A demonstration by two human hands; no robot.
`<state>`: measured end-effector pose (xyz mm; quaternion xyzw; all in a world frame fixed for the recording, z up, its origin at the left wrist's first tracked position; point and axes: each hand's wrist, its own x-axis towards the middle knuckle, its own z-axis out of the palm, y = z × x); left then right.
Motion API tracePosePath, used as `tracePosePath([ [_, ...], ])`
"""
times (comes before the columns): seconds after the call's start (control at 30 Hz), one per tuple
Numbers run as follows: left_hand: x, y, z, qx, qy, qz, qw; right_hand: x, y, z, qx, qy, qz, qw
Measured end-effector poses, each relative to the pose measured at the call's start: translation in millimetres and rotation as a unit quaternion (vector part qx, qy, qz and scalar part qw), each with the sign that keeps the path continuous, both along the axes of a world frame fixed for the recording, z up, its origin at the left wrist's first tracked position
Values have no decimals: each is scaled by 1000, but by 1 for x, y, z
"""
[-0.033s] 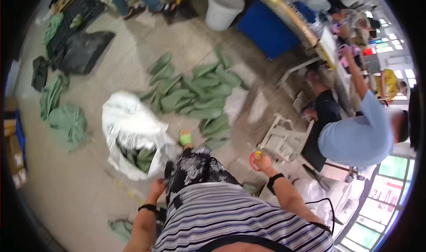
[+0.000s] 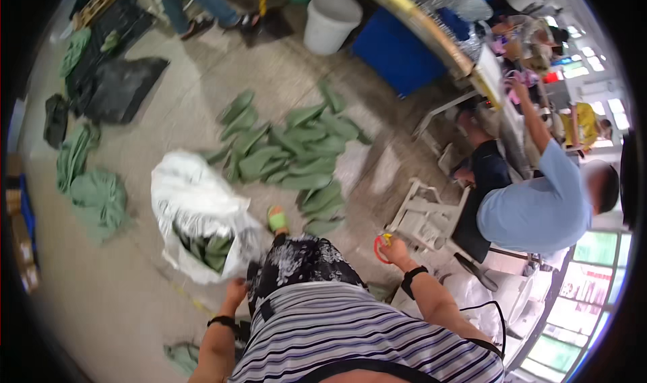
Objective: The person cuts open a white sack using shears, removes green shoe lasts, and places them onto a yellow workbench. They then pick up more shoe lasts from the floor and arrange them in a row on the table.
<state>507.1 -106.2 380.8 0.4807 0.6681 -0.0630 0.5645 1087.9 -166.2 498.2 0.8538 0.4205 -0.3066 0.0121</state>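
My right hand (image 2: 396,249) is closed on what look like red-handled scissors (image 2: 382,249), with a bit of yellow at the fingers. It is out to my right, near a pale metal stand. My left hand (image 2: 235,292) hangs low beside my leg, close to the lower edge of a white sack (image 2: 192,184). Its fingers are blurred, and whether they touch the sack is unclear. The sack lies on its side with its mouth open, showing dark green cloth pieces (image 2: 217,249) inside. Ahead of my green slipper (image 2: 276,219) spreads a loose pile of green cloth pieces (image 2: 290,147).
A seated person (image 2: 532,208) in a light blue shirt works at a table on the right, beside the pale stand (image 2: 421,214). Ahead are a white bucket (image 2: 330,24) and a blue bin (image 2: 397,49). Green cloth (image 2: 94,194) and black sheeting (image 2: 121,86) lie left. Another person's legs (image 2: 202,9) show ahead.
The view has shifted slightly, so the floor things ahead appear a little lower and further left. The sack's edge appears closer to my left hand. My right hand keeps its hold.
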Motion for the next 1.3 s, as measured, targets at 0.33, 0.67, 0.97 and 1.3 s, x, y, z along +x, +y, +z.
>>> tracePosePath([
  [0.33,82,165,80,55,-89,188,977,39,172,115,148,-66,-28,986],
  [0.67,160,83,89,18,-10,238,971,272,404,133,323,-129,-7,937],
  [0.97,296,-50,100,141,53,30,988,490,654,194,459,-197,32,866],
  [1.3,454,-177,213,45,127,219,966,545,713,78,310,-213,301,877],
])
